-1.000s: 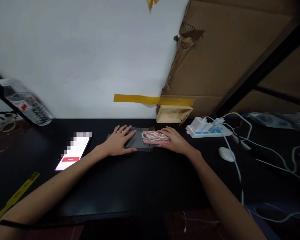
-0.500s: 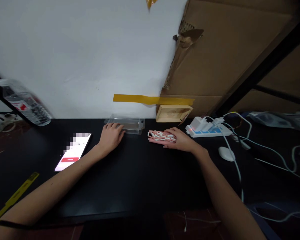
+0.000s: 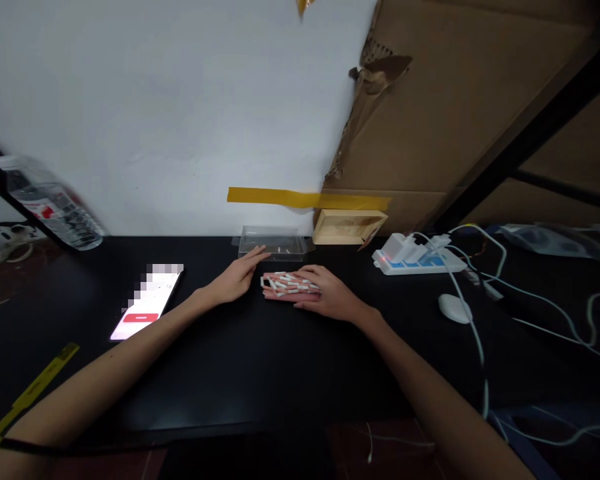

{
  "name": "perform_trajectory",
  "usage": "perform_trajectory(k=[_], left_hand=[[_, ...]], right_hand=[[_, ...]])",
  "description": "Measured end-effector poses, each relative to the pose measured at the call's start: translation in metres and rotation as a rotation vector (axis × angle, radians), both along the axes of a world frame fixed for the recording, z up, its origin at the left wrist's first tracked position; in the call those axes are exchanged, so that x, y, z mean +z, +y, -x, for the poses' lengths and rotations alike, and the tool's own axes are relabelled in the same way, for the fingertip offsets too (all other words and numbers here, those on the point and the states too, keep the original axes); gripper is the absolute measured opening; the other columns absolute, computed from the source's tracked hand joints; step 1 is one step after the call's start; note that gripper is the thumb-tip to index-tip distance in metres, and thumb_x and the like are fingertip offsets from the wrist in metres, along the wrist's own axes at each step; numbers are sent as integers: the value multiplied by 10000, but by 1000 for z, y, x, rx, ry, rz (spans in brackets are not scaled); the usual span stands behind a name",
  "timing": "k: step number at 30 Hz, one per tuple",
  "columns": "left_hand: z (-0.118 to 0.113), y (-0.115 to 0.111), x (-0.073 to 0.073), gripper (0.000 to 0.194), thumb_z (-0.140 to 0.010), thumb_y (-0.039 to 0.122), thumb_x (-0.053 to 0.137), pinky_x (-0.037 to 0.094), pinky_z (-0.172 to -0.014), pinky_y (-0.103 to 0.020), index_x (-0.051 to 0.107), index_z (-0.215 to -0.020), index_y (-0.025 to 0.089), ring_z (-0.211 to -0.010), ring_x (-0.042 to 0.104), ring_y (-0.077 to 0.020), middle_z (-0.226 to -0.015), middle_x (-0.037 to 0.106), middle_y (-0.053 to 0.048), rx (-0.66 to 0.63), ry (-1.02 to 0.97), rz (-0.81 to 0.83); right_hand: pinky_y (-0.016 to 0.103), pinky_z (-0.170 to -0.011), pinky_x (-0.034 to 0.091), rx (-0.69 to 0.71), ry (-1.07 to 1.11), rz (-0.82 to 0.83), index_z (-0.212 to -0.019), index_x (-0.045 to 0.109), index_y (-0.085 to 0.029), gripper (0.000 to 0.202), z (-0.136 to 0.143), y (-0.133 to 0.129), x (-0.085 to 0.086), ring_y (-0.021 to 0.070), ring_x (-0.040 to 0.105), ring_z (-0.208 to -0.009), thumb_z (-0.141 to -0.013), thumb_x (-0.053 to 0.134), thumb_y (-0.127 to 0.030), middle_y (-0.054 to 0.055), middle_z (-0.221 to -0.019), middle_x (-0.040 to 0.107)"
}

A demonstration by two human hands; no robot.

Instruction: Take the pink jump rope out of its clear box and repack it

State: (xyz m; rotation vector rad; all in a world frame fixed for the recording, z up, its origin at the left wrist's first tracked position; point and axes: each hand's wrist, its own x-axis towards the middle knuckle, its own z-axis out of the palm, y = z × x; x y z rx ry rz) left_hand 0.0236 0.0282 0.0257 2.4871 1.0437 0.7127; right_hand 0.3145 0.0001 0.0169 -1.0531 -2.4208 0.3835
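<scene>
My right hand (image 3: 333,293) grips the right end of a pink-and-white bundle (image 3: 290,285), thumb along the near side and fingers over the far side. The bundle looks like pink pieces with white bands and lies low over the black table. Its exact kind is not clear. My left hand (image 3: 236,277) is open, fingers stretched towards a clear plastic box (image 3: 285,248) by the wall. The fingertips overlap the box's near left part; whether they touch it I cannot tell. The bundle's left end is just right of my left hand.
A shallow wooden tray (image 3: 350,227) leans against the wall. To the right are a power strip (image 3: 420,261) with plugs and cables, and a white mouse (image 3: 454,309). A lit phone (image 3: 147,303) lies at left, near a plastic bottle (image 3: 55,205). The black table (image 3: 240,373) has a near edge.
My right hand has moved left with the bundle. The clear plastic box has shifted right along the wall. My left hand has moved slightly right and nearer, its fingers straighter.
</scene>
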Motion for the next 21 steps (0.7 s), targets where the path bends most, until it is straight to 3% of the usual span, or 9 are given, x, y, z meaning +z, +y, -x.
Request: perform_trajectory(k=[4, 8, 11, 15, 18, 21], left_hand=[[-3, 7, 4, 472, -987, 278, 320, 381, -1149, -449, 523, -1399, 167, -1421, 416, -227, -1520, 470, -90, 98, -201, 155], [-6, 0, 18, 457, -1005, 319, 286, 459, -1078, -440, 580, -1330, 188, -1316, 539, -226, -1399, 598, -80, 196, -294, 199], [-8, -16, 22, 452, -996, 420, 383, 469, -1056, -450, 572, -1320, 168, -1240, 591, -254, -1340, 630, -110, 96, -102, 90], [-11, -29, 8, 652, -958, 520, 465, 356, -1141, -483, 420, -1449, 92, -1387, 435, -325, -1489, 467, -205, -34, 230, -55], [-10, -28, -5, 720, -944, 507, 470, 307, -1165, -501, 297, -1515, 103, -1447, 341, -335, -1553, 374, -211, -33, 298, -60], [-8, -25, -8, 699, -935, 467, 477, 311, -1160, -502, 293, -1518, 130, -1441, 350, -330, -1541, 394, -196, -43, 286, -67]], right_hand=[[571, -1116, 399, -18, 54, -63, -1404, 541, -233, 703, 32, 0, -15, 348, 471, -1331, -799, 743, -532, 143, -1358, 570], [590, -1162, 331, -6, 79, -57, -1498, 417, -211, 755, 27, 0, -10, 341, 340, -1452, -872, 651, -562, 166, -1512, 447], [559, -1178, 324, 10, 56, -3, -1538, 346, -187, 812, 5, -1, 3, 333, 350, -1456, -887, 617, -591, 189, -1556, 392], [581, -1200, 263, -20, -66, 97, -1597, 187, -206, 1022, -18, 3, 10, 368, 230, -1505, -816, 657, -668, 172, -1645, 224], [569, -1208, 250, 6, -93, 124, -1603, 162, -209, 1010, -20, 7, 4, 358, 225, -1508, -836, 618, -682, 156, -1651, 213], [567, -1195, 278, 30, -55, 97, -1599, 178, -233, 971, -14, 8, -2, 357, 284, -1488, -849, 608, -673, 135, -1635, 277]])
